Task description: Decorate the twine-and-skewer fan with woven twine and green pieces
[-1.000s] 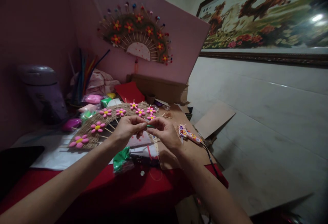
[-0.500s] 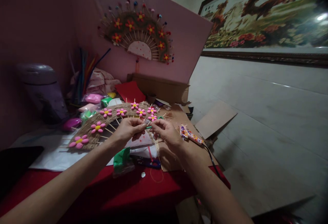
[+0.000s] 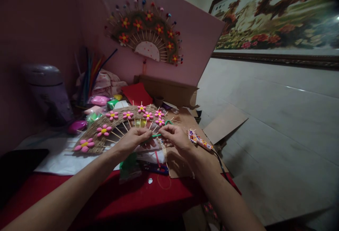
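A thin green clay strip [image 3: 156,135] runs between my two hands, pinched at both ends. My left hand [image 3: 140,137] grips its left end between thumb and fingers. On the other end, my right hand [image 3: 173,136] is closed with its fingertips together. Both hands are held over a fan [image 3: 120,121] wrapped in twine, with sticks as ribs and pink flowers with yellow centres along its arc. The hands hide the lower right part of that fan. A bit of green [image 3: 168,122] curls just behind my right hand.
A flowered glue gun [image 3: 200,140] with a black cord lies on cardboard [image 3: 180,160] at right. Scissors [image 3: 155,168] and a green clay packet [image 3: 129,167] are in front. Several bagged clays [image 3: 99,100] and a purple bottle [image 3: 47,93] stand left. A finished-looking fan [image 3: 147,35] hangs behind.
My hands have drawn slightly apart and a little lower, and more of the green strip shows between them. The whole view has shifted slightly.
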{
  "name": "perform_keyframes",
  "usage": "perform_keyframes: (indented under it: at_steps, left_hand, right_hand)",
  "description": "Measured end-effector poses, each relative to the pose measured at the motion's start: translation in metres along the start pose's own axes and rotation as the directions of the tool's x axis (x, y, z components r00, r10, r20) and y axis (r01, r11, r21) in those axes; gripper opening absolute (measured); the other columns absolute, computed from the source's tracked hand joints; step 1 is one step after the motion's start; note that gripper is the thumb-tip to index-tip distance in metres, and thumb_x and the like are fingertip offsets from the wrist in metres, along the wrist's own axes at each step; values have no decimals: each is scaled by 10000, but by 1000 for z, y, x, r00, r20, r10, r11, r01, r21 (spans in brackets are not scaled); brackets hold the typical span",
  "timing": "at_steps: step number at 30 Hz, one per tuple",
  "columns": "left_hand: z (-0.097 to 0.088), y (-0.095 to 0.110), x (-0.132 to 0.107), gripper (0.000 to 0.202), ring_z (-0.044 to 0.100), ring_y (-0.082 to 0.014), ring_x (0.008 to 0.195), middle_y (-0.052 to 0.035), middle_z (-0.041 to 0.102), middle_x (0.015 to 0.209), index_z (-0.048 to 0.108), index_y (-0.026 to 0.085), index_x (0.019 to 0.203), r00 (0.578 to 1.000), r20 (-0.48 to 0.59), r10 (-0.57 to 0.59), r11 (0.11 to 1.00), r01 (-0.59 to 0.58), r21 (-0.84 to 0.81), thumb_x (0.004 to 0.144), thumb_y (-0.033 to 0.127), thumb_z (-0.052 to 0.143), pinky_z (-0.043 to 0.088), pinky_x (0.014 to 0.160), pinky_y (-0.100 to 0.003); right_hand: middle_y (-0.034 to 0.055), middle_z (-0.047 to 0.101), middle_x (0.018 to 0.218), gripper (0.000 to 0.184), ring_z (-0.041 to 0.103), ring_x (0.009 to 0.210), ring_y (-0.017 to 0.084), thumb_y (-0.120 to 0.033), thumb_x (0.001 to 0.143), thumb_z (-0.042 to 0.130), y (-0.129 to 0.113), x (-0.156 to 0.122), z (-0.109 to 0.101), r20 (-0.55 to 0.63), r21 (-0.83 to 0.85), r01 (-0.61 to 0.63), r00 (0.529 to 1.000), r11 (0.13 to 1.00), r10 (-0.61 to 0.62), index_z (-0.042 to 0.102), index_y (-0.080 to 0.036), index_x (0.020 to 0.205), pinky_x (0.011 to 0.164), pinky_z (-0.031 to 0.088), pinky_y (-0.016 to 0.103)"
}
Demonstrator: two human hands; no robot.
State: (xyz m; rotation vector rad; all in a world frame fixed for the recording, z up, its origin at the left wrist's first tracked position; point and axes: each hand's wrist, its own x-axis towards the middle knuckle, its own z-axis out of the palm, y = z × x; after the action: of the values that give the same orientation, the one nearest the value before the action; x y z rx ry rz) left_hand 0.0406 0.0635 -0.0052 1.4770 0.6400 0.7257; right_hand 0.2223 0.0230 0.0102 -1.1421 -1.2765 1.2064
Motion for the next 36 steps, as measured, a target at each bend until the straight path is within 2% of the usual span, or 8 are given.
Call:
perform_keyframes:
  at_steps: [4,10,14,17,23,29,34,36]
  left_hand:
    - [3,1,-4,363,624,-158,717,-84,718,783,700,126,891,1000,10,-2,1000,2,2,783,462,615,429,671,-269]
    - [10,4,-5,261,595,-131,662,-47,693,714,690,124,799,998,-56,31,999,-30,20,694,360,728,446,660,-262]
    - [9,3,-5,232,599,-123,654,-47,694,710,695,129,791,999,49,15,1000,-15,4,711,345,715,457,643,-253]
    - [9,0,-6,353,631,-141,688,-49,712,809,679,156,963,985,170,-6,993,26,-115,649,293,766,486,653,-276]
    - [10,-2,-7,281,608,-113,514,-67,713,772,662,131,933,987,161,-3,997,15,-72,760,352,668,454,557,-258]
    - [8,-10,-7,373,674,-181,772,-134,723,956,582,145,1088,985,166,-35,982,64,-175,794,365,644,484,767,-347]
    - [7,-8,-7,309,634,-141,632,-84,730,784,619,136,915,987,160,-11,990,33,-140,687,300,749,472,663,-290]
    - [8,-4,-8,297,639,-152,670,-81,726,803,659,131,874,988,155,-24,995,38,-94,655,299,768,478,679,-294]
  right_hand:
    - [-43,573,543,343,428,397,50,-453,636,733,-6,-3,5,12,-113,44,999,993,-43,579,-158,720,378,335,185]
    - [-40,554,505,258,436,398,60,-404,715,659,-12,-4,14,-19,-249,89,995,964,-97,553,-171,685,374,311,178]
    - [-30,557,505,276,437,410,68,-430,756,623,-15,-4,8,-65,-324,107,989,940,-135,557,-172,681,393,310,182]
    - [-15,569,539,337,477,462,83,-488,733,641,-16,-4,3,-68,-328,135,984,935,-166,557,-171,657,418,336,188]
    - [-20,543,538,401,380,422,65,-567,725,625,-15,-5,-1,-54,-309,149,983,939,-174,568,-176,655,377,261,190]
    - [-40,498,514,409,337,408,54,-563,687,670,-19,-8,-2,-34,-252,126,990,959,-139,558,-173,643,372,225,196]
    - [-43,505,545,373,358,408,56,-524,699,674,-23,-11,-2,4,-223,104,994,969,-105,550,-173,671,386,254,204]
    - [-46,489,530,361,362,414,61,-510,707,667,-23,-12,-3,20,-230,111,994,967,-109,550,-172,659,393,265,207]
